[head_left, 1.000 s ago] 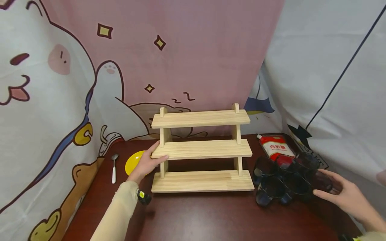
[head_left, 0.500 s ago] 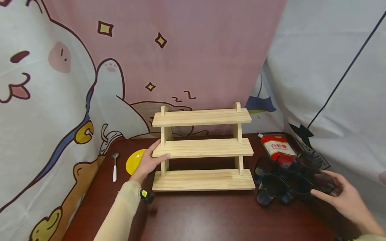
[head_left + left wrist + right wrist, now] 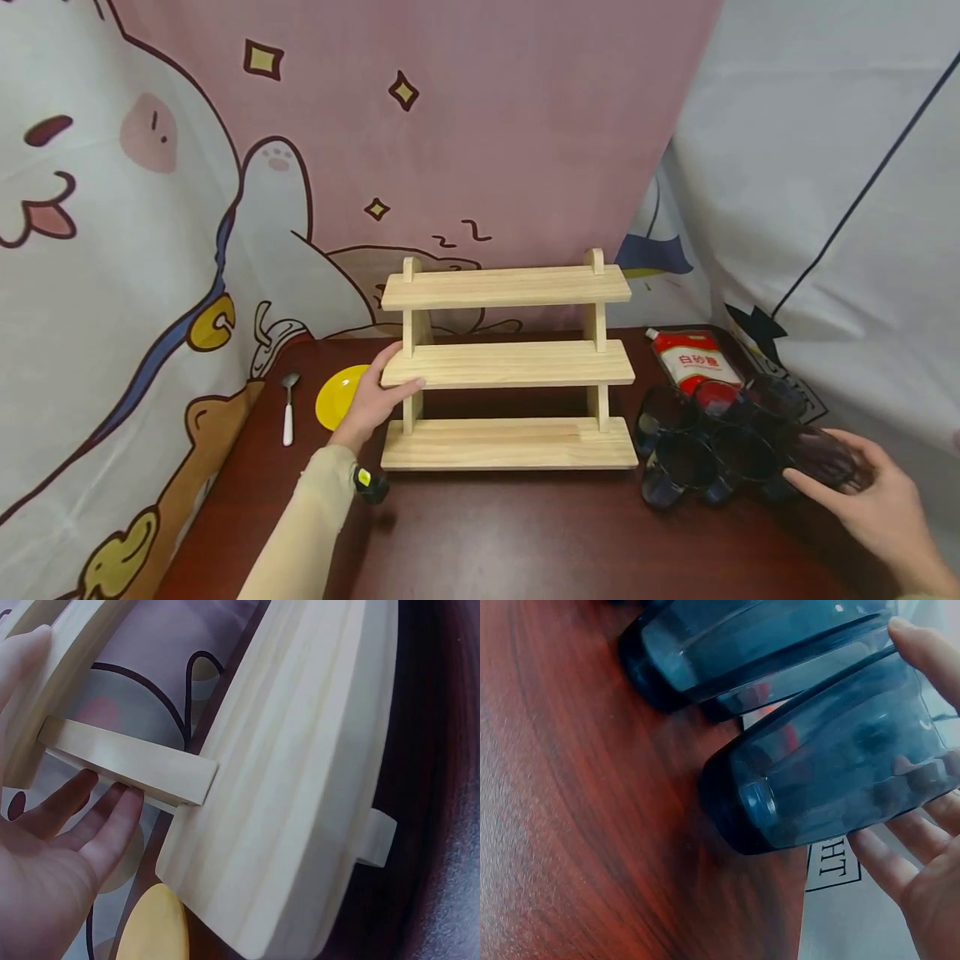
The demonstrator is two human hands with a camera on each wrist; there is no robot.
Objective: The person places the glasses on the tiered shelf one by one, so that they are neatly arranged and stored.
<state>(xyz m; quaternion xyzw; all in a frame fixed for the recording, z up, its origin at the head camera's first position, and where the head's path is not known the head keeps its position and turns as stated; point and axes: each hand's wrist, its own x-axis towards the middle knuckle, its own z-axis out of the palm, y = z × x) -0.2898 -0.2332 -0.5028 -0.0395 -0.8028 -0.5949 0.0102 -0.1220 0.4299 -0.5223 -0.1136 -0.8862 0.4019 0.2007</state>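
My left hand (image 3: 377,400) grips the left end of a three-tier wooden display rack (image 3: 510,364) at its middle shelf. In the left wrist view, the thumb lies on that shelf and the fingers (image 3: 112,825) press against the upright (image 3: 135,761). At the right, my right hand (image 3: 873,500) holds a dark blue see-through glass (image 3: 817,454), the rightmost of a cluster. The right wrist view shows the thumb near the rim of this glass (image 3: 817,765) and the fingers on its far side, its base close over the table. Several similar glasses (image 3: 686,458) stand just left of it.
Behind the glasses lies a red and white pouch (image 3: 697,361) on a dark tray (image 3: 738,348). Left of the rack are a yellow plate (image 3: 337,400) and a white-handled spoon (image 3: 288,412). Printed cloth (image 3: 525,142) hangs behind the brown table (image 3: 510,533).
My right hand has shifted slightly right with the glass, which leans more now. The left hand keeps its grip on the rack. The whole head view has drifted a little.
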